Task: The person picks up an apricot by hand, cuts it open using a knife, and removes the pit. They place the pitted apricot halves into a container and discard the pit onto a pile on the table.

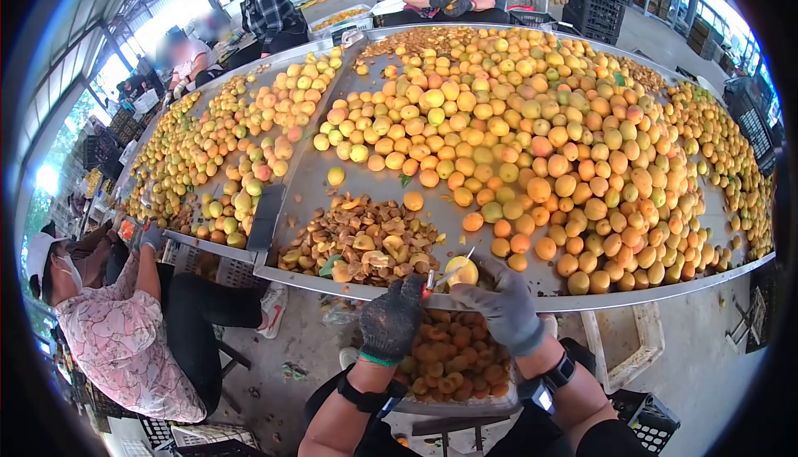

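My left hand (pixel 389 324), in a dark glove, is closed around a small red-handled knife (pixel 428 285) at the table's near edge. Beside it, a yellow apricot (pixel 463 271) sits in the fingers of my right hand (pixel 505 307), which wears a grey glove. The thin metal blade reaches toward the fruit; exact contact is hard to make out. Just beyond my hands lies a heap of brown pits and scraps (pixel 357 237). Below them stands a container of orange-brown apricot pieces (pixel 453 357), partly hidden by my hands.
Whole apricots (pixel 598 166) cover much of the metal table (pixel 320 178), whose raised rim runs before me. A person in a pink patterned shirt (pixel 129 349) sits at left; others work at the far side. A white crate (pixel 632 345) lies on the floor at right.
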Available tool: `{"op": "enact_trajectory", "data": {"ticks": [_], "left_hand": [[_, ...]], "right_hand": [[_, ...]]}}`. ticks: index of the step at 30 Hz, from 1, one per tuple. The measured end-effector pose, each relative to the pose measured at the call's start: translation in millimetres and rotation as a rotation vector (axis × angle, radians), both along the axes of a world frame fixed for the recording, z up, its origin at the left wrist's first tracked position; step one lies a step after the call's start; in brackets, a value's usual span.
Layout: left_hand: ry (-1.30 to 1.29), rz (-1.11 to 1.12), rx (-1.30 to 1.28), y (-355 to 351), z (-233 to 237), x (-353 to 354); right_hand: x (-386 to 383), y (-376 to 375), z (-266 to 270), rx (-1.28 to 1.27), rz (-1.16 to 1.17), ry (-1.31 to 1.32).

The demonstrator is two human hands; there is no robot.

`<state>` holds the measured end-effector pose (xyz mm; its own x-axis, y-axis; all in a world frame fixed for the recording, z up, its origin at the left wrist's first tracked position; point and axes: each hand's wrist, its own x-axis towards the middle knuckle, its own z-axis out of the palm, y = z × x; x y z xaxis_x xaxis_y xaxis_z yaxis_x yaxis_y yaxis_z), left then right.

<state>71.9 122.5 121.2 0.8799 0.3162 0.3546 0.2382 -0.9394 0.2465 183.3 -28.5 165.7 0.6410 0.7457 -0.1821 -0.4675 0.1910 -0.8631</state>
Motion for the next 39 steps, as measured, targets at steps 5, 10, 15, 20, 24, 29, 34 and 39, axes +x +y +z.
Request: {"op": "enact_trajectory", "data": {"ticks": [5,10,15,20,24,29,34,39], "left_hand": [[0.042,0.050,-0.024,-4.7,-5.3,-6.8],[-0.047,0.023,0.051,3.5,-7.7,-15.6],[0.025,0.047,0.032,16.6,0.3,-17.1],[0.012,0.047,0.056,21.9,0.2,-17.4],[0.032,0.102,0.035,35.6,-9.6,-17.2],[-0.119,0.281,-0.123,45.8,11.7,-20.0],[-0.078,0.220,-0.647,44.9,-7.4,-18.5],[-0.076,0.115,-1.555,33.3,31.6,-14.9]], "right_hand": [[-3.3,21.8,-24.9,-0.053,-0.169,-0.277],[-10.5,24.1,-9.3,-0.034,-0.122,-0.101],[-12.9,22.5,-6.2,-0.036,-0.092,-0.132],[-11.1,24.9,-7.6,-0.053,-0.074,-0.028],[-11.7,20.4,-2.2,0.010,-0.059,0.017],[-6.5,15.0,-4.3,0.203,0.119,0.038],[0.0,15.0,-9.2,0.226,0.103,0.112],[-1.9,14.5,-14.6,0.143,0.078,-0.027]]}}
